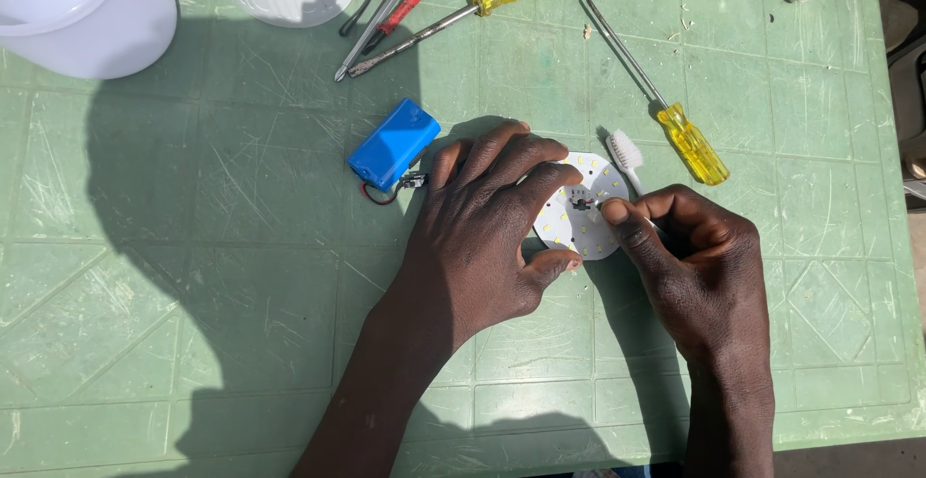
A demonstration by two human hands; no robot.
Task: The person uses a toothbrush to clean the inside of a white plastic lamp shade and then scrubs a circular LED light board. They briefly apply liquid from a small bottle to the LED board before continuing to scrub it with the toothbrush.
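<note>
A: Nearest the camera, what are the hands doing?

B: Both forearms come up from the near edge of the green desk [193,275]. The left hand [482,232] lies spread over the left half of a round white LED board [590,210], fingers curled across its far rim and thumb hooked under its near rim, so it grips the disc flat on the desk. The right hand [690,256] is closed in a pinch; its thumb and forefinger press at the dark part at the board's centre. Whether it holds a small tool there is too small to tell.

A: So which way does the board lie from them?

B: Between them, touching both. It sits just right of the left hand's knuckles and just left of the right hand's fingertips. Being round, it has no long axis. Neither hand is nearer.

A: And farther off?

B: A blue battery pack [394,143] with red and black leads lies just left of the left hand. A white brush head [625,153] touches the board's far right rim. Beyond it runs a yellow-handled screwdriver [675,121], shaft pointing far and left. At the far edge lie more screwdrivers [453,10] and white plastic containers [82,10].
</note>
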